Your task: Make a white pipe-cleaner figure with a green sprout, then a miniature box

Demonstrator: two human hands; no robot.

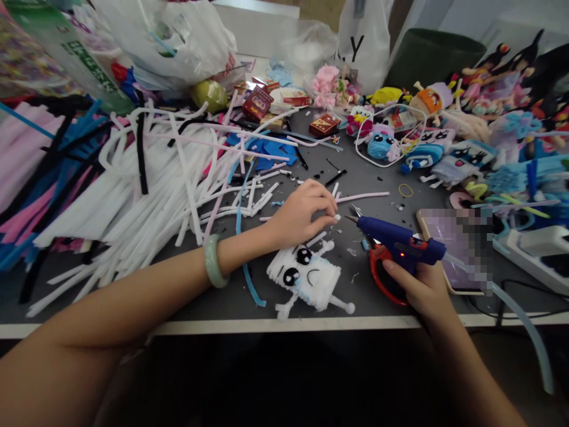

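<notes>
My left hand [304, 212] is closed in a pinch on a small white piece [337, 218], perhaps a bit of pipe cleaner. In my right hand [429, 290] is a blue hot glue gun [400, 240] with a glowing red light and a clear glue stick [528, 332] trailing from its back. The gun's metal tip points left, a short gap from the white piece. Below my left hand lies a white pipe-cleaner doll [317, 281] with big black eyes and a frown. Red-handled scissors [377, 273] rest partly beneath the gun.
White pipe cleaners [133, 196] are heaped at the left, with pink, blue and black ones beside them. Finished dolls [466, 160] crowd the right. A phone [444, 243] and a white power strip [542, 249] lie near my right hand. Plastic bags [178, 47] stand behind.
</notes>
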